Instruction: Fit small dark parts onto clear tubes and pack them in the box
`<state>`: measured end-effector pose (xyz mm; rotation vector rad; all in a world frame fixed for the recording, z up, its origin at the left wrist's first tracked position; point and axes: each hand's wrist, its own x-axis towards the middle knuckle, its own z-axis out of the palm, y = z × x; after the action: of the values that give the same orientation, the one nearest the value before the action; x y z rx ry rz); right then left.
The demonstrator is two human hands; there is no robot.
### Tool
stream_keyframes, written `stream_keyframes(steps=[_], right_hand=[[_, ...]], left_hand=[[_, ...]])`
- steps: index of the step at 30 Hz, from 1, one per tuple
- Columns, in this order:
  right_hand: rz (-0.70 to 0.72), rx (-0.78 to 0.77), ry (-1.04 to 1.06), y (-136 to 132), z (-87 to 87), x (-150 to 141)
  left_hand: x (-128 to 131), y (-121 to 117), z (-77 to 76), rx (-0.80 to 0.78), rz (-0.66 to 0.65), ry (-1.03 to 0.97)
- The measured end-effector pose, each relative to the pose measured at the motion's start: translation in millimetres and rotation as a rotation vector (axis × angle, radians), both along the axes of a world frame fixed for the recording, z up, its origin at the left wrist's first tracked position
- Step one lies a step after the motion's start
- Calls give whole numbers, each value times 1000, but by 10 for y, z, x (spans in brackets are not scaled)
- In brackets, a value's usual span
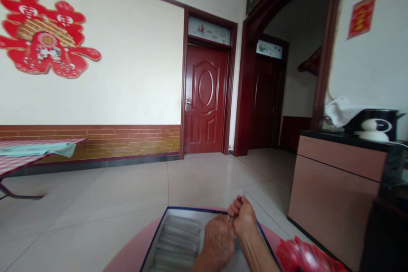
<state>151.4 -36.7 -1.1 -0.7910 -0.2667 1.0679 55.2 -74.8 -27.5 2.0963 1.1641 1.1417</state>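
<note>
My left hand [218, 237] is closed, its back toward me, over the right part of a shallow box with a blue rim [194, 209]. Just beside it and a little farther away, my right hand [245, 216] is closed too, its fingers curled in toward the palm. The two hands touch or nearly touch. Whatever they pinch is hidden or too small to name. In the left part of the box lie several long, thin, greyish strips [177, 240] side by side, blurred.
The box rests on a round pink surface [130, 250]. Shiny red plastic wrapping [306, 257] lies at right. A cabinet [338, 178] with a white device [374, 129] on top stands farther right. At left is a table with a checked cloth [15, 163]. A red door [205, 97] is behind.
</note>
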Motion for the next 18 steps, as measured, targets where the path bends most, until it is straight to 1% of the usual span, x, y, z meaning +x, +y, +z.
stream_keyframes(steps=[2,5,9,11,14,15,16,18], right_hand=[[7,2,0,5,-7,-5],[28,11,0,15,-3,-44],[75,23,-5,31,48,-88],[95,31,-15,39,97,-42],[89,37,-39,46,170,129],[83,32,-53,45,184,190],[82,23,-71,39,188,237],[119,-7,-128,9,163,265]], left_hand=[[10,14,40,-121,-8,-115],[11,50,92,-270,-59,-264],[0,73,127,-434,-98,-318],[-14,42,145,-549,-109,-335],[-63,-43,184,-750,-156,-466],[-87,-68,197,-776,-170,-505],[-113,-88,208,-763,-165,-504],[-170,-103,225,-649,-103,-378]])
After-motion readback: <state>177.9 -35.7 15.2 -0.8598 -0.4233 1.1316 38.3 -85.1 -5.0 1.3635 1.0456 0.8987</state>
